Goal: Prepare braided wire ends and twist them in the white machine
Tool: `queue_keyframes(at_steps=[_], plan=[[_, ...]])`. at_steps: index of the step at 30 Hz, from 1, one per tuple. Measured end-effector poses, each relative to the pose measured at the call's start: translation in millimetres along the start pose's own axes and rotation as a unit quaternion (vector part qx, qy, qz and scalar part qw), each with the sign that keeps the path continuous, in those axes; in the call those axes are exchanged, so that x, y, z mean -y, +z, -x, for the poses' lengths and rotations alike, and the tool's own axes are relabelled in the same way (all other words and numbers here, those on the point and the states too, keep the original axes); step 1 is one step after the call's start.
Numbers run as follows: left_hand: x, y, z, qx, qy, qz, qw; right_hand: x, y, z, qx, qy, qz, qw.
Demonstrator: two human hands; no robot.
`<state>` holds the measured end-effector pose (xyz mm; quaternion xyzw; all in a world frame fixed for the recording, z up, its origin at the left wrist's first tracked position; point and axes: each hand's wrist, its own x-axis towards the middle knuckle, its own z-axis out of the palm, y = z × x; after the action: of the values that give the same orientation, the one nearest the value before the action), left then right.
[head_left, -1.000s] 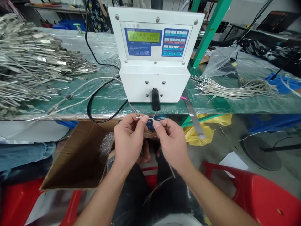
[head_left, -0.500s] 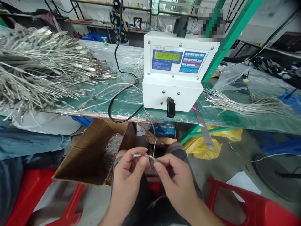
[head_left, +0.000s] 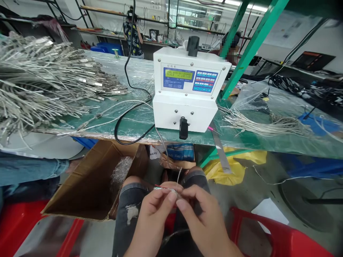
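Note:
Above my lap, my left hand (head_left: 158, 208) pinches a thin cable (head_left: 179, 177) between thumb and forefinger. Red and pale-green wire ends stick out on the left of those fingers. Right beside it, my right hand (head_left: 202, 210) is closed on the same cable, its thumb and forefinger almost touching the left thumb. The cable's light-grey part rises between the two hands. Most of the held stretch is hidden by my fingers. In front of me a white machine (head_left: 184, 114) with a display, a keypad and a black clamp-like piece (head_left: 183, 128) stands on the bench.
A large heap of cables (head_left: 53, 78) covers the bench's left side; a smaller bundle (head_left: 262, 123) lies right of the machine. An open cardboard box (head_left: 80, 185) stands below, left of my legs. A metal ruler (head_left: 222, 151) overhangs the green bench edge. Red stools flank me; a person (head_left: 133, 35) stands behind.
The view has tilted and shifted, so the bench and machine appear lower and further left. My hands have drawn closer together on the cable, and the coloured wire ends point left.

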<state>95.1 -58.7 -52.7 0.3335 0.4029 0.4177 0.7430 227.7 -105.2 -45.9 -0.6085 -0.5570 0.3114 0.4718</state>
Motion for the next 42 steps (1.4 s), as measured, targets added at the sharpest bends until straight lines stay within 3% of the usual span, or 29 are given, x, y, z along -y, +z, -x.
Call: queue_keyframes(at_steps=[5, 12, 18, 24, 28, 32, 38, 42], plan=[[7, 0.1, 1, 0.007, 0.01, -0.062, 0.998, 9, -11, -12, -0.027, 0.022, -0.07, 0.997], [6, 7.7, 3, 0.059, -0.009, -0.099, 0.993, 21, -27, -32, 0.079, 0.122, -0.16, 0.976], [-3, 11.8, 5, 0.118, -0.064, -0.094, 0.987, 26, -44, -40, 0.106, 0.06, -0.003, 0.993], [-6, 10.8, 4, 0.141, -0.145, -0.077, 0.976, 28, -51, -46, 0.155, 0.062, 0.018, 0.986], [-8, 7.8, 4, 0.156, -0.156, -0.091, 0.971, 25, -52, -48, 0.168, 0.06, 0.016, 0.984], [-11, 6.1, 4, 0.157, -0.156, -0.09, 0.971, 23, -52, -48, 0.163, 0.06, -0.004, 0.985], [-17, 6.6, 2, 0.145, -0.131, -0.062, 0.979, 21, -51, -48, 0.11, 0.065, -0.048, 0.991], [-12, 6.8, 1, 0.103, -0.097, -0.073, 0.987, 18, -48, -45, 0.09, 0.073, -0.097, 0.988]])
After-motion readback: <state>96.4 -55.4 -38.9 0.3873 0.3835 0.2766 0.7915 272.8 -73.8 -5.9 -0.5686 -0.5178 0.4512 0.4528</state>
